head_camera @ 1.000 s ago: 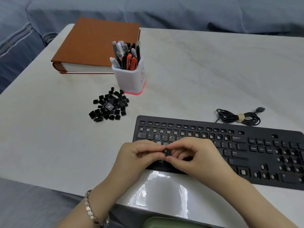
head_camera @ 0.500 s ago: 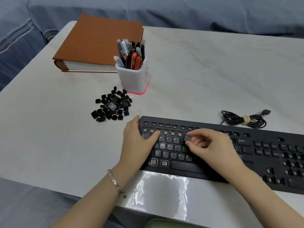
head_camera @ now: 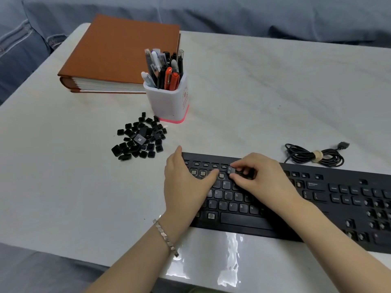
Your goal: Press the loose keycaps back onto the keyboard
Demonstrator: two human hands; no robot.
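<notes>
A black keyboard [head_camera: 330,199] lies along the near right of the white table, with several bare key sockets in its top rows and numpad. My right hand [head_camera: 260,178] pinches a small black keycap [head_camera: 231,170] between thumb and fingertips, right over the number row. My left hand [head_camera: 186,182] rests flat on the keyboard's left end, thumb stretched toward the keycap. A pile of loose black keycaps [head_camera: 139,140] lies on the table left of the keyboard.
A white pen cup [head_camera: 169,100] full of pens stands behind the pile. An orange binder [head_camera: 118,53] lies at the back left. The keyboard's coiled black cable [head_camera: 315,155] sits behind its right half. Blue fabric surrounds the table.
Both hands held the keycap near the keyboard's front edge a second ago. My right hand carried it up to the number row, and my left hand settled flat on the left end.
</notes>
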